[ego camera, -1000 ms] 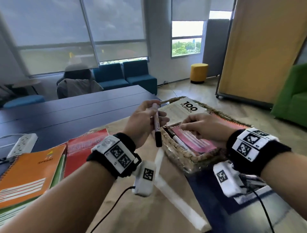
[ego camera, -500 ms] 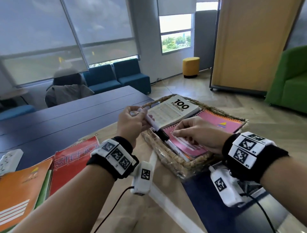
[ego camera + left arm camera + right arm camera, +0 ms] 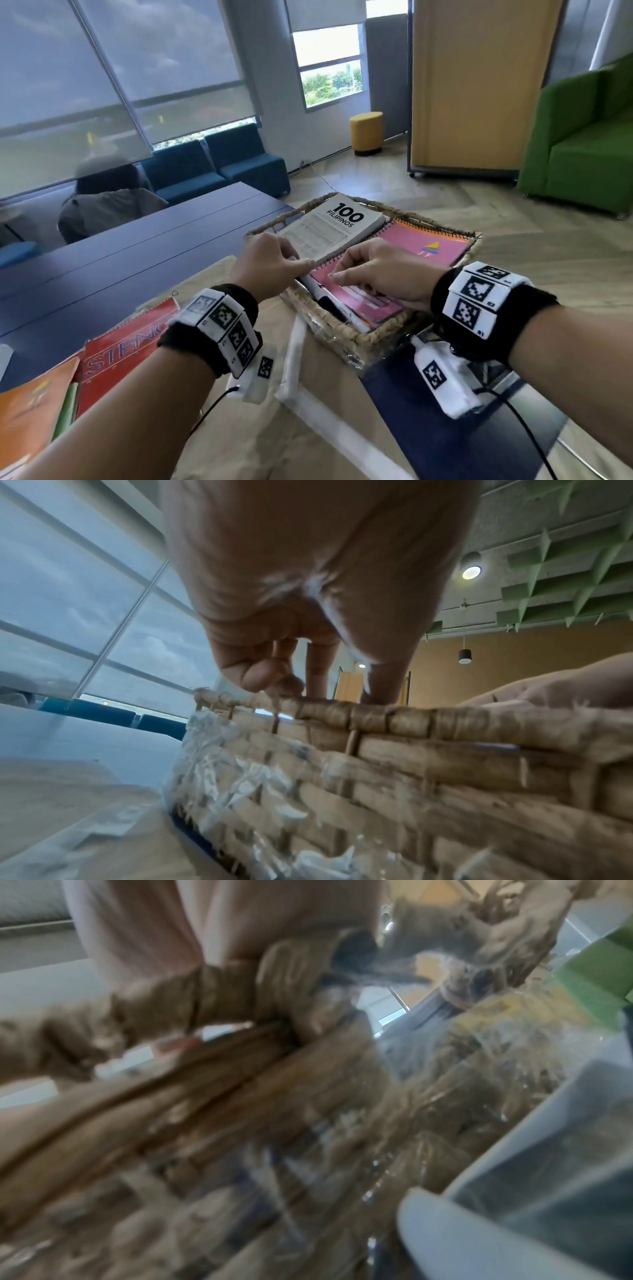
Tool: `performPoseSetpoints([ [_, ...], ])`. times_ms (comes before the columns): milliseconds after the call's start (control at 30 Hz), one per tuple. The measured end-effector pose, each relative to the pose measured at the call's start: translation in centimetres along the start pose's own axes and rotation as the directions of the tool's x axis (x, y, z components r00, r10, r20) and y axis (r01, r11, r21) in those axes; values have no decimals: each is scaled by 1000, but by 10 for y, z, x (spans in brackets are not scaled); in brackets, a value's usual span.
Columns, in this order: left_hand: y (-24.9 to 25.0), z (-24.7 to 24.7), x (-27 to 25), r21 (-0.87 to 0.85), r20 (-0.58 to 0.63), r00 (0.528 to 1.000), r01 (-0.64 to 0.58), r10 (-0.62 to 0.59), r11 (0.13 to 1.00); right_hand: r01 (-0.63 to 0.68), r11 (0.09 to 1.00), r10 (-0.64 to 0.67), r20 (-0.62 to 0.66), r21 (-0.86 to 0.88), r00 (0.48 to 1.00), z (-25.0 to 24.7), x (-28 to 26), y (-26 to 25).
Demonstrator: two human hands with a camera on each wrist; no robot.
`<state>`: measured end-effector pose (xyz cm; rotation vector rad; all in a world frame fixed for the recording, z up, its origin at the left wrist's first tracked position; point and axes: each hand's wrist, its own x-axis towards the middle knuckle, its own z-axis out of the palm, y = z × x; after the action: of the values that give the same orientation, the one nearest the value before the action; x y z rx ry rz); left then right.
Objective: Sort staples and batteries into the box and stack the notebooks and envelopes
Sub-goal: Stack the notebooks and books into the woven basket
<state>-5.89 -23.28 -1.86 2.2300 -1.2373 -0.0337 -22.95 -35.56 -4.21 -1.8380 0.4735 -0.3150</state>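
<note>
A woven basket (image 3: 346, 334) is set on the bench (image 3: 130, 246), and both hands are lowered over its near left corner. The left hand (image 3: 270, 265) is held above the basket's left rim with its fingers (image 3: 260, 673) curled downward; a white marker (image 3: 317, 291) with a black cap lies just under its fingertips, against the inner wall, but whether this grip is closed on the marker cannot be told. The right hand (image 3: 380, 274) is held just right of the left one, its fingers bent, fingertips resting on a pink spiral notebook (image 3: 424, 246) inside the basket; nothing is seen held in that grip. Beyond both hands, a book printed "100 FILIPINOS" (image 3: 337, 228) lies partly over the pink notebook. To the left of the left wrist, a red steno notebook (image 3: 126, 353) and an orange notebook (image 3: 30, 407) lie on the bench. The right wrist view is blurred by wicker.
</note>
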Motion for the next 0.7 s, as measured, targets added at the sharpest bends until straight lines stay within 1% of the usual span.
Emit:
performPoseSetpoints([
  [67,-1,-2,-5,30,43,999,-14,12,999,-3,1000,3,4,-4,1000,0,1,0],
  [133,-3,-3,-8,20,67,997,-26,25,999,-1,1000,1,3,-18,1000,0,2,1],
  [300,-2,-5,-13,8,70,996,-51,50,999,10,997,-11,-13,-81,1000,2,1,-1],
  [367,0,-6,-15,20,81,995,-61,59,998,9,997,-11,-23,-81,1000,2,0,-2],
  [433,1,-6,-16,40,67,995,-74,71,996,0,998,-2,-26,-60,1000,3,0,-2],
  [533,7,-3,-19,127,-5,994,-108,110,986,-14,998,12,-23,-55,1000,3,-1,-2],
  [567,10,-1,-20,132,-16,994,-109,113,985,-15,998,14,-27,-60,1000,3,-1,-2],
  [633,20,6,-21,105,-10,993,-119,121,987,-8,999,6,-44,-52,999,4,-3,-4],
  [700,31,15,-21,54,28,990,-141,140,989,12,1000,-14,-63,-25,998,4,-6,-6],
])
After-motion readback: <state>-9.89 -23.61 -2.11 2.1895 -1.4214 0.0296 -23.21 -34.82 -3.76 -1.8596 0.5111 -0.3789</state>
